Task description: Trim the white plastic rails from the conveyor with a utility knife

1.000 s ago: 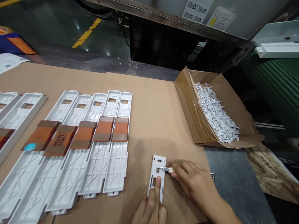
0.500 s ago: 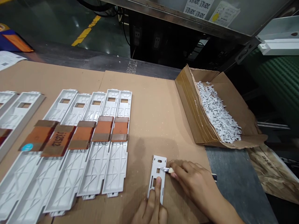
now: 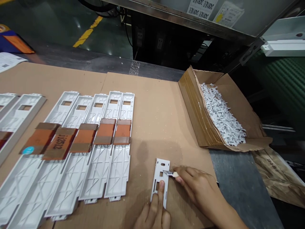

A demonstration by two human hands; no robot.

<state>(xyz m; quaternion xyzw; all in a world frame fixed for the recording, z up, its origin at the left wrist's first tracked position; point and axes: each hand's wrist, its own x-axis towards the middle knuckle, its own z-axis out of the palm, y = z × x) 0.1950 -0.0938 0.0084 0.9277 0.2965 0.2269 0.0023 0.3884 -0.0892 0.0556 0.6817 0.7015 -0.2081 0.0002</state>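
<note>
A small white plastic plate [image 3: 162, 171] with slots and a square hole lies on the cardboard sheet. My left hand [image 3: 154, 211] holds its lower part, the index finger stretched along the face and the other fingers curled. In my right hand [image 3: 199, 186] is a craft knife [image 3: 172, 174] with a pale handle, gripped near the blade. The blade points left, its tip at the right edge of the plate's square hole. My palm hides most of the knife's handle.
Long white plastic panels [image 3: 119, 171] lie to the left, with orange-brown blocks [image 3: 103, 131] across them. A cardboard box [image 3: 193, 108] of small white plastic pieces [image 3: 221, 117] stands at the right. Cardboard sheeting [image 3: 152, 111] covers the dark bench [image 3: 238, 181].
The knife blade has shifted slightly at the square hole and its angle has altered a little, with my right hand turning slightly. My left hand and the plate look unmoved.
</note>
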